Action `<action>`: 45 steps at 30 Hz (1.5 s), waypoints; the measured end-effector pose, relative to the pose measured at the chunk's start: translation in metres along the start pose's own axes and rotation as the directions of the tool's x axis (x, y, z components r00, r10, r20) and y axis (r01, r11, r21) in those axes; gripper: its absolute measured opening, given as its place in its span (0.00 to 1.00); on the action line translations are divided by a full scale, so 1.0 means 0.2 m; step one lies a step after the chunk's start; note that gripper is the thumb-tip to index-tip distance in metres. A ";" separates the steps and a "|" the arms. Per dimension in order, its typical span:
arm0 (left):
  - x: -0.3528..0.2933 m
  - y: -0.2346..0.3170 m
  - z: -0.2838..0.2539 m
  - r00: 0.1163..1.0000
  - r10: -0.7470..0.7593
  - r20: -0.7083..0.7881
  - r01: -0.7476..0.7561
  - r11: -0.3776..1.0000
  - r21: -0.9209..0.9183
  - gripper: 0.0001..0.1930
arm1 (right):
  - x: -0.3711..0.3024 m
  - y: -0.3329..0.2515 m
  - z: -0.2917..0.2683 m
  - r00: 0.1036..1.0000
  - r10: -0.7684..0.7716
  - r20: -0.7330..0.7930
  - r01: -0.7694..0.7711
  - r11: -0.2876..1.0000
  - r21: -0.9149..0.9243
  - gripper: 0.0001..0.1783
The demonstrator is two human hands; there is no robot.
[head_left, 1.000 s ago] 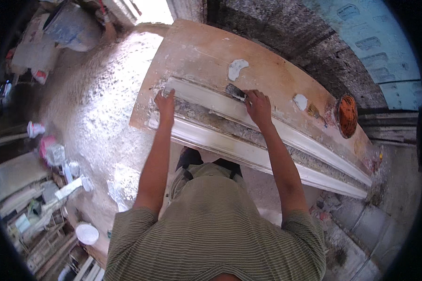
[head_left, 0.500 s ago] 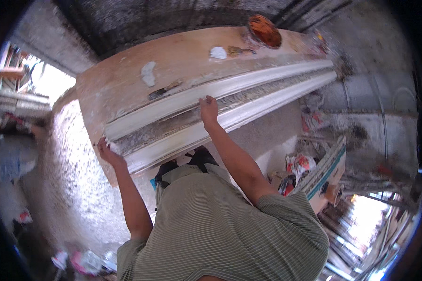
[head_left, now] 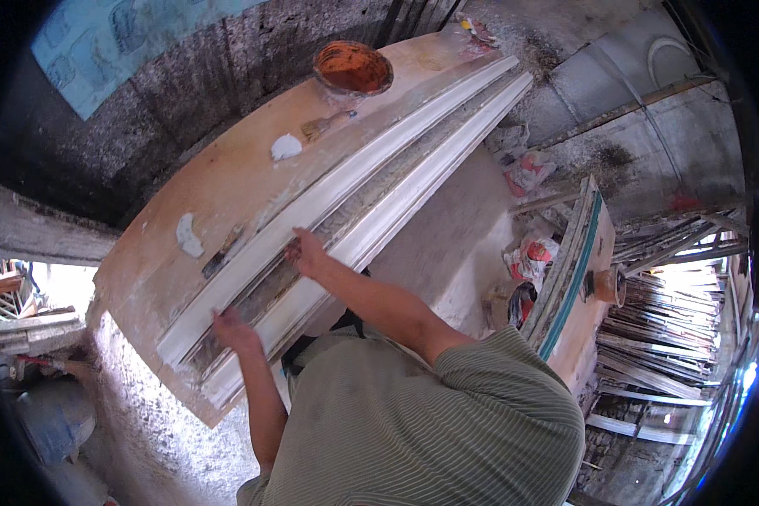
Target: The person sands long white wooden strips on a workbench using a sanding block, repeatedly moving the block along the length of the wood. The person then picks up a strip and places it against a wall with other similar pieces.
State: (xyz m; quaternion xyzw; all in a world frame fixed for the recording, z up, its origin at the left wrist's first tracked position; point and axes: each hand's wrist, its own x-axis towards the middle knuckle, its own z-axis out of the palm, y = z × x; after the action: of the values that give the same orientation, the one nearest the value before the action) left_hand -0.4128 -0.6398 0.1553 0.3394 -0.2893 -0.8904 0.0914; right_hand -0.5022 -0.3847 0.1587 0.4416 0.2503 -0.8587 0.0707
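Two long white moulding strips, a far one and a near one, lie side by side along a wooden board, with a rough, stained gap between them. My right hand is over that gap, at the inner edge of the far strip, its fingers curled together; anything within them is too small to make out. Closer to the strips' left end, my left hand hovers over the gap with fingertips slightly apart, and nothing shows in it. A flat scraper-like tool lies just beyond the far strip.
On the board are white paste blobs, a brush and an orange-stained bowl. To the right stand a long teal-edged panel and plastic bags. Stacked wooden strips lie farther right, and a rough wall rises behind the board.
My view has turned, so the board slants more steeply. My left hand has moved from the strips' left end inward over the gap, closer to my right hand.
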 end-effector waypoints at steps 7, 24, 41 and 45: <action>-0.02 -0.75 0.65 0.972 -0.195 -0.128 0.192 0.981 -0.036 0.24 | -0.07 -0.42 -0.18 0.903 0.382 0.196 -0.321 0.904 -0.283 0.21; 0.18 -0.71 0.70 0.779 0.389 -0.491 -0.187 0.893 0.410 0.23 | 0.97 -3.22 -0.87 0.903 -0.399 -0.156 0.268 0.810 -0.521 0.24; 0.08 -1.01 0.81 0.844 0.481 -0.236 -0.220 0.713 0.666 0.18 | 1.50 -4.06 -1.18 0.820 -0.557 -0.131 0.354 0.674 -0.648 0.20; -0.05 -1.05 0.97 0.788 0.480 -0.386 -0.298 0.846 0.443 0.12 | 1.48 -4.21 -1.20 0.753 -0.658 -0.018 0.393 0.470 -0.790 0.20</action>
State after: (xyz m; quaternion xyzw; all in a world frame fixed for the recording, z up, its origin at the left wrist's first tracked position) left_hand -0.5263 -0.3766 0.1556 0.4927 -0.4791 -0.6695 0.2819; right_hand -0.7950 0.4906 0.1169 0.4041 0.7114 -0.5709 -0.0683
